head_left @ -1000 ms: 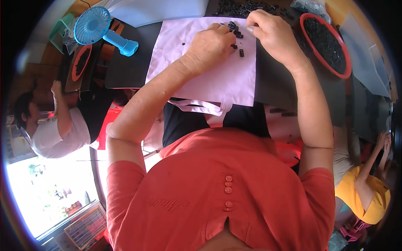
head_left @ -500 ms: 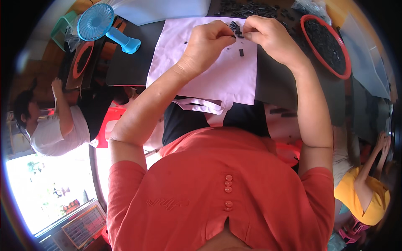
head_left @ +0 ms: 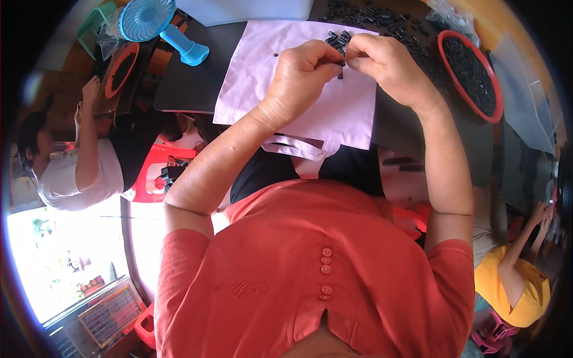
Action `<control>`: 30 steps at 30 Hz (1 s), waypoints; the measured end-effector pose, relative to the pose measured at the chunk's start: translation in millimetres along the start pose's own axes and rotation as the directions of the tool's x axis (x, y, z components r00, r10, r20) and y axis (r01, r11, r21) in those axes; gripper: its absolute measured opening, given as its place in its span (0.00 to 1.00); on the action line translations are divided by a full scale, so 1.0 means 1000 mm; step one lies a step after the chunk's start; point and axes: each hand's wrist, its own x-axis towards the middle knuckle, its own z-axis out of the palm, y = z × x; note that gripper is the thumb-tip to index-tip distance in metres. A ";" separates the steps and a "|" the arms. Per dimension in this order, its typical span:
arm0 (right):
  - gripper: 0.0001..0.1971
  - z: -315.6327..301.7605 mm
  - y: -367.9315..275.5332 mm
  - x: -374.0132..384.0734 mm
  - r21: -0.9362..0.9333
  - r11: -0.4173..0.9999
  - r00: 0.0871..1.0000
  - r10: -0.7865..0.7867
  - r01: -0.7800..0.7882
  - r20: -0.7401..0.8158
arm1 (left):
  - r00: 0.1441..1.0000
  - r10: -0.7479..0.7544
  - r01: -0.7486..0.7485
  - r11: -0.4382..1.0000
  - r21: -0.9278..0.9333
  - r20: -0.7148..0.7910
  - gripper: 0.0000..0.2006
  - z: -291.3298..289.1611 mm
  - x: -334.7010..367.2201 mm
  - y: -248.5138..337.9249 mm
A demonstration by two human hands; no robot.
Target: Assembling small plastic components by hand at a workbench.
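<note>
My left hand (head_left: 303, 76) and my right hand (head_left: 385, 67) meet above a pale pink cloth (head_left: 250, 80) spread over the table edge and my lap. Both are closed in a pinch, fingertips almost touching, on a small black cylindrical piece (head_left: 342, 63) mostly hidden by the fingers. Just below the fingertips, another black piece (head_left: 341, 75) shows against the cloth. A small heap of similar black pieces (head_left: 338, 39) lies beyond my hands. One tiny black bit (head_left: 275, 55) sits apart, left of my left hand.
Many loose black pieces (head_left: 382, 19) cover the table's far right. A red basin (head_left: 492, 117) of black pieces stands at right, beside a translucent bin (head_left: 525, 89). A blue fan (head_left: 146, 21) and a pale bin (head_left: 250, 8) are at the back. Other people sit on both sides.
My hands have come closer together and slightly nearer to me, now meeting at the small black piece. The whole view has shifted a little.
</note>
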 end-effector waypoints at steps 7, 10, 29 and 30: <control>0.07 0.003 -0.006 0.000 0.080 0.995 0.998 0.062 -0.064 0.024 | 0.999 0.038 -0.037 0.999 0.019 -0.034 0.07 -0.001 -0.005 0.007; 0.06 0.009 -0.008 0.002 0.144 0.986 0.997 0.079 -0.081 0.023 | 0.998 -0.033 0.028 0.994 -0.102 -0.047 0.07 -0.003 -0.008 0.007; 0.03 0.020 0.018 0.007 -0.552 0.815 0.971 -0.236 0.176 -0.040 | 0.992 -0.060 0.033 0.972 -0.232 -0.111 0.08 -0.011 -0.061 -0.001; 0.03 0.020 0.013 0.007 -0.555 0.812 0.971 -0.239 0.182 -0.031 | 0.990 -0.088 0.060 0.967 -0.250 -0.106 0.08 -0.011 -0.062 -0.002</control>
